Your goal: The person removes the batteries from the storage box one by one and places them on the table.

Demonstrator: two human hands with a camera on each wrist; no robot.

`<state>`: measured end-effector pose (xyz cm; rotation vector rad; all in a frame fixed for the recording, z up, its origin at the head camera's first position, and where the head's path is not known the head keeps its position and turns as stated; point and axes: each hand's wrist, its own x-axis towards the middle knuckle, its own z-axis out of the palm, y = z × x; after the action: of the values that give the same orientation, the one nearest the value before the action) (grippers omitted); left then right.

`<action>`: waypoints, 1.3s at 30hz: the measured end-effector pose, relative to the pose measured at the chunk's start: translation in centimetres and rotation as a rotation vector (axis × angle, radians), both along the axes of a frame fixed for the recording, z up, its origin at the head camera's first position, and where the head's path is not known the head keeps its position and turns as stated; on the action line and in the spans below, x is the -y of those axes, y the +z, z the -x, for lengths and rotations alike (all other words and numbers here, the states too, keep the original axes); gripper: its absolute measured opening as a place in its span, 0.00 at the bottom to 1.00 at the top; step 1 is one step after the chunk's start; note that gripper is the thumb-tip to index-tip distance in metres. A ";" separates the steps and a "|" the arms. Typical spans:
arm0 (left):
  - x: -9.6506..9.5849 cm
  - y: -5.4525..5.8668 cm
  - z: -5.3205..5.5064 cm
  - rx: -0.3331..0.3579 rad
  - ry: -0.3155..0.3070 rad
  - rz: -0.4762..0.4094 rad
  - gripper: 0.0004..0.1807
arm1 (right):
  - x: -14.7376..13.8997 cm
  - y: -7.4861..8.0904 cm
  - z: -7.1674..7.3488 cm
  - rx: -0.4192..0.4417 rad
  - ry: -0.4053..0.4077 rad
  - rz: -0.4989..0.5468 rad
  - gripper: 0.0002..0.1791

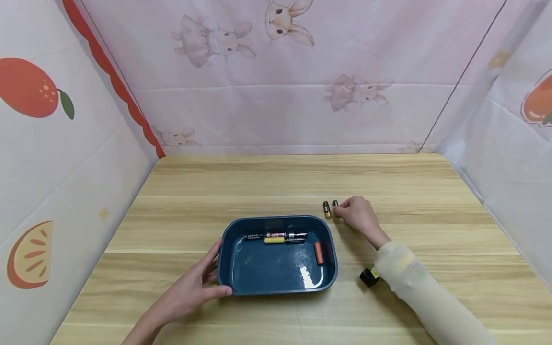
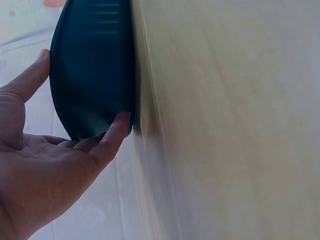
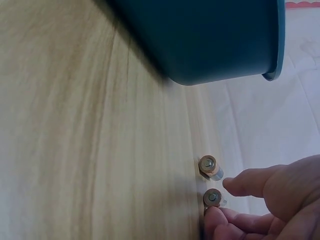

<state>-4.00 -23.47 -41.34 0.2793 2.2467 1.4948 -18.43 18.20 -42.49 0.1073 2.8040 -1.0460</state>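
My left hand (image 1: pixel 194 285) holds the left end of a dark blue plastic tray (image 1: pixel 278 291), thumb at the near rim and fingers along the end wall. In the left wrist view its fingers spread round the tray's rounded end. Several batteries lie inside: a yellow battery (image 1: pixel 274 240) among dark ones along the far wall, and an orange battery (image 1: pixel 318 253) near the right wall. Beyond the tray's far right corner, my right hand (image 1: pixel 360 215) pinches a black battery (image 3: pixel 212 197) at the table top. A black-and-copper battery (image 1: pixel 327 210) lies just left of it.
A black cylindrical thing with a yellow-green part (image 1: pixel 369 277) lies right of the tray, partly hidden by the right sleeve (image 1: pixel 409 273). The wooden table (image 1: pixel 181 201) meets a pink rabbit-print cloth (image 1: pixel 276 120) behind and white printed cloths at both sides.
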 end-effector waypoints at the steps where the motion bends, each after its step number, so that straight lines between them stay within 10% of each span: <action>1: 0.0 0.0 0.0 0.001 -0.001 0.000 0.60 | 0.0 0.0 0.0 -0.002 0.000 -0.002 0.16; 15: -0.1 0.1 0.0 0.008 0.003 -0.001 0.60 | 0.2 1.1 -0.5 -0.075 -0.003 0.009 0.21; 21: -0.1 0.1 0.0 0.009 0.003 -0.007 0.60 | 0.9 4.4 -1.3 -0.197 0.095 0.100 0.21; 30: -0.2 0.2 -0.1 0.012 0.002 -0.011 0.61 | 2.9 9.0 -3.2 -0.135 0.192 0.301 0.18; 39: -0.2 0.3 -0.3 0.013 0.005 -0.004 0.60 | 6.8 9.1 -4.8 -0.078 0.402 0.343 0.14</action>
<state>-3.68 -23.23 -41.07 0.2641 2.2364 1.4993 -13.59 11.41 -33.36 -0.5190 2.5026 -1.4141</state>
